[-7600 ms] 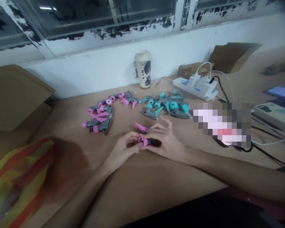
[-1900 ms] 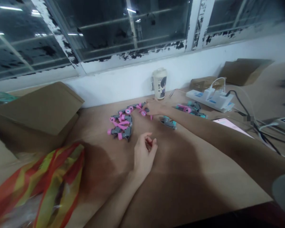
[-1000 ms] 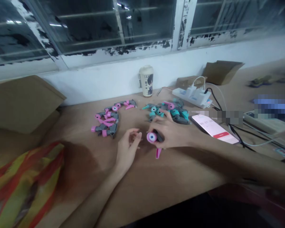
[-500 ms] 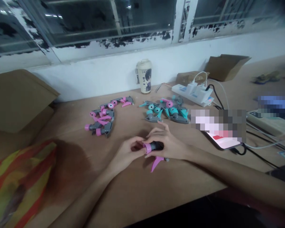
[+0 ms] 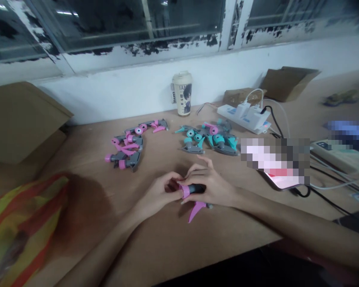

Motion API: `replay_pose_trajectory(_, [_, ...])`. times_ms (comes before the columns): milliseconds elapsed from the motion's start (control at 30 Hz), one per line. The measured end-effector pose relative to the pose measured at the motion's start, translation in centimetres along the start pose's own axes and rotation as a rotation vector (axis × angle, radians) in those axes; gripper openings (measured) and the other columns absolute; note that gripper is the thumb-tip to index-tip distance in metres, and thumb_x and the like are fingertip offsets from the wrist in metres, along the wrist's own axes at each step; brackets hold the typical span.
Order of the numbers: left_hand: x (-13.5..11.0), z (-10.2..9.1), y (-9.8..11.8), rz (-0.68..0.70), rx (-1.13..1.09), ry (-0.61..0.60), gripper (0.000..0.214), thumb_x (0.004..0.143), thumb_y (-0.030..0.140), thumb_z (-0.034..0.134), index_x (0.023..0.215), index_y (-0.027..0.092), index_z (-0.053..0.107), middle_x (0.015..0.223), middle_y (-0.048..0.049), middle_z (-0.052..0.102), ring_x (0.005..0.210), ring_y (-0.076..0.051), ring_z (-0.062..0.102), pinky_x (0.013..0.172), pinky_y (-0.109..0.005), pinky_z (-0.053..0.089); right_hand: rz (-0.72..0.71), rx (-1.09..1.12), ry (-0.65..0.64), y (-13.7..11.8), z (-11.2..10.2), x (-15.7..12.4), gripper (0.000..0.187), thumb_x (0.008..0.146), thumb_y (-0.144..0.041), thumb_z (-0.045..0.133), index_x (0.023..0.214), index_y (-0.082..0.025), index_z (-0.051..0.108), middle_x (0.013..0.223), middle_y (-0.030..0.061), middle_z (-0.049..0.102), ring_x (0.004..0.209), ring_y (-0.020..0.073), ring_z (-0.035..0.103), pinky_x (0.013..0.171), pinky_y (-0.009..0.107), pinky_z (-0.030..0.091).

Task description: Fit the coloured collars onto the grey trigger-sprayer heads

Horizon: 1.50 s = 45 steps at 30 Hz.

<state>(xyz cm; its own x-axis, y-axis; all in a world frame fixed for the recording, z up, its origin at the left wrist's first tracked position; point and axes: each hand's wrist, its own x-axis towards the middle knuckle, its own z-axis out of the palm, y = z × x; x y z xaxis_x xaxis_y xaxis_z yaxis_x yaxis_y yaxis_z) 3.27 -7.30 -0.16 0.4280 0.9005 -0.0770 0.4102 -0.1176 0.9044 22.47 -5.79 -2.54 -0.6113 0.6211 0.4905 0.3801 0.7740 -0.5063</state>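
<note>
My right hand grips a grey spray-nozzle head with a pink cap and a pink trigger hanging below it. The fingers of my left hand are pinched at the pink cap end of the same piece. Both hands rest low over the wooden table, near its front middle. Beyond them lies a pile of pink-and-grey nozzle heads to the left and a pile of teal-and-grey nozzle heads to the right.
A paper coffee cup stands by the white wall. A white power strip with plugs and cables lies at the right, by a phone. Cardboard boxes sit at far left, a striped bag at lower left.
My right hand reached to the far piles, brought a pink-capped nozzle head back to the table's front, and my left hand closed on its cap end. Since half a second ago, barely any movement.
</note>
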Motion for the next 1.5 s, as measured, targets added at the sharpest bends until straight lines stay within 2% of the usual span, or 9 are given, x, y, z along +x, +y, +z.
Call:
replay_pose_trajectory(367, [0.0,0.4,-0.8,0.041,0.052,0.070,0.018,0.071,0.026,0.065,0.088,0.018,0.062,0.075,-0.0001,0.061,0.068,-0.014,0.056,0.058,-0.022,0.042,-0.002,-0.026,0.022,0.1,0.1,0.2,0.019,0.072,-0.042,0.066,0.079,-0.024,0.066,0.075,-0.0035,0.066,0.085,0.0148,0.060,0.107,0.044,0.010])
replay_pose_trajectory(500, [0.2,0.0,-0.4,-0.024,-0.077,0.010,0.017,0.073,0.024,0.064,0.088,0.017,0.063,0.075,-0.0003,0.063,0.071,-0.014,0.058,0.064,-0.025,0.045,0.000,0.002,0.048,0.1,0.1,0.1,0.027,0.071,-0.048,0.067,0.082,-0.023,0.066,0.076,-0.0031,0.067,0.084,0.0145,0.061,0.107,0.044,0.009])
replay_pose_trajectory(700, [0.1,-0.8,-0.2,-0.076,-0.104,-0.129,0.023,0.073,0.022,0.065,0.095,0.017,0.062,0.086,-0.0021,0.062,0.077,-0.015,0.058,0.069,-0.026,0.044,-0.012,0.051,0.055,0.0,0.4,-0.1,0.032,0.066,-0.050,0.072,0.084,-0.024,0.068,0.080,-0.0026,0.069,0.085,0.0139,0.061,0.107,0.041,0.012])
replay_pose_trajectory(967, [-0.1,-0.2,0.3,-0.065,-0.035,-0.086,0.022,0.073,0.028,0.066,0.090,0.016,0.058,0.083,0.0011,0.057,0.074,-0.013,0.052,0.066,-0.024,0.040,-0.004,0.062,0.062,-0.5,0.2,-0.3,0.027,0.065,-0.045,0.074,0.080,-0.023,0.068,0.080,-0.0030,0.069,0.086,0.0145,0.060,0.108,0.043,0.004])
replay_pose_trajectory(1167, [0.0,-0.5,0.0,-0.075,-0.021,-0.159,0.024,0.076,0.031,0.062,0.094,0.017,0.055,0.085,0.0007,0.056,0.073,-0.013,0.051,0.065,-0.024,0.041,-0.013,0.011,0.024,-0.3,0.3,-0.2,0.026,0.069,-0.048,0.070,0.074,-0.023,0.066,0.079,-0.0038,0.068,0.088,0.0142,0.059,0.108,0.043,0.001])
replay_pose_trajectory(1400, [-0.2,-0.6,0.0,-0.061,0.061,-0.164,0.026,0.076,0.032,0.062,0.097,0.017,0.055,0.087,0.0001,0.057,0.072,-0.012,0.052,0.065,-0.025,0.041,-0.056,0.008,0.039,-0.4,0.5,-0.2,0.030,0.072,-0.050,0.067,0.086,-0.024,0.067,0.077,-0.0057,0.069,0.087,0.0129,0.058,0.108,0.041,0.002])
replay_pose_trajectory(1500, [-0.3,-0.1,0.2,-0.048,0.117,-0.127,0.023,0.076,0.030,0.062,0.094,0.017,0.056,0.085,0.0004,0.057,0.071,-0.012,0.052,0.064,-0.024,0.041,-0.081,-0.016,0.049,-0.3,0.5,-0.3,0.028,0.072,-0.048,0.067,0.086,-0.023,0.067,0.073,-0.0055,0.068,0.087,0.0137,0.058,0.108,0.041,0.004])
